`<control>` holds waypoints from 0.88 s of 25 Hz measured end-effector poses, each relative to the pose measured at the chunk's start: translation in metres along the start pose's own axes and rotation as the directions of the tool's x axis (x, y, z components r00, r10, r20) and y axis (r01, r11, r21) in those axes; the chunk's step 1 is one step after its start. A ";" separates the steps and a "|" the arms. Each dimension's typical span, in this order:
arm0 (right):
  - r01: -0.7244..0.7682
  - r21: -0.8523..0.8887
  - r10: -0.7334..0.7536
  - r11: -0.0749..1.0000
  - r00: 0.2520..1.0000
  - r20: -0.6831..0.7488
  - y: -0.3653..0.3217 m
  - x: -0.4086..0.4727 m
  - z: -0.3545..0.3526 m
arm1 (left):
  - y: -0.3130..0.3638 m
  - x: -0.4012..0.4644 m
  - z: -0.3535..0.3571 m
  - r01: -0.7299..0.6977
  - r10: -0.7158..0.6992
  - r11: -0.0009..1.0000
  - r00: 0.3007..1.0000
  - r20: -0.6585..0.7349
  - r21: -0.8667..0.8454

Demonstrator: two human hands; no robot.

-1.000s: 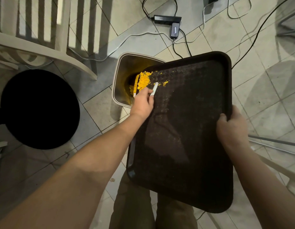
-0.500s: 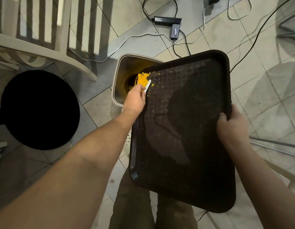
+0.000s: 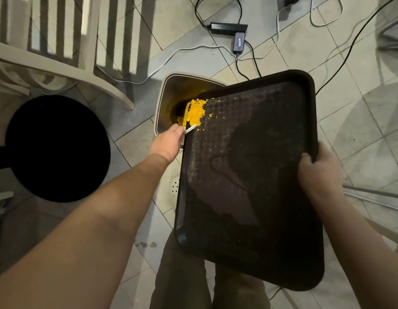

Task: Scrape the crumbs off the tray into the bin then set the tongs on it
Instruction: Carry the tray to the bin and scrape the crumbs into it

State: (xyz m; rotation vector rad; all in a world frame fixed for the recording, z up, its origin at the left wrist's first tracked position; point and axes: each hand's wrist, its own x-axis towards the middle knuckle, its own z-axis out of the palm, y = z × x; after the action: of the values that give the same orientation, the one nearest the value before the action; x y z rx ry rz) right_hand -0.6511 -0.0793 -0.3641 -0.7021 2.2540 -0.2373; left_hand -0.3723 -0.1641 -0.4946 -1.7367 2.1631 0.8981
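Observation:
A dark brown tray (image 3: 249,175) is held tilted over a beige bin (image 3: 171,85) on the floor. My right hand (image 3: 318,170) grips the tray's right rim. Yellow crumbs (image 3: 195,112) are heaped at the tray's far left corner, above the bin's opening, and some spill over the rim. My left hand (image 3: 168,143) sits at the tray's left edge and holds a thin white scraper (image 3: 191,129), its tip touching the crumb pile. What the white tool is exactly cannot be told. Tongs are not visible.
A round black stool seat (image 3: 57,148) stands to the left. A pale plastic chair (image 3: 59,41) is behind it. Cables and a black power adapter (image 3: 229,27) lie on the tiled floor beyond the bin. My legs are below the tray.
My left hand drew back toward the tray's left rim with the scraper. The crumb pile sits at the corner and more of it hangs over the bin. The tray shifted slightly.

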 end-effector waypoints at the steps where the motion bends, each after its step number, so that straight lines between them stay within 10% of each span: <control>1: -0.003 -0.002 0.003 1.000 1.000 -0.004 0.001 0.000 0.000 | 0.004 0.006 -0.002 0.029 -0.029 1.000 0.999 -0.013 -0.006; 7: -0.002 0.002 0.002 1.000 1.000 -0.009 -0.002 -0.004 0.001 | 0.017 -0.006 0.003 0.052 -0.096 0.946 0.988 -0.121 -0.321; 17: -0.008 -0.016 0.008 1.000 1.000 -0.004 -0.004 -0.001 0.001 | 0.018 -0.006 0.012 0.169 -0.202 0.924 0.977 -0.064 -0.342; 22: 0.011 -0.004 -0.011 1.000 1.000 -0.012 -0.006 0.000 0.003 | 0.053 -0.006 0.003 -0.087 0.029 0.890 0.990 -0.135 -0.448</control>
State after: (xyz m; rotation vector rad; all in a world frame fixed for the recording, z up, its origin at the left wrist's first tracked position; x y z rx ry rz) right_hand -0.6463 -0.0841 -0.3634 -0.7174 2.2635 -0.2432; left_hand -0.4207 -0.1514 -0.4768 -1.9838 2.2203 1.4446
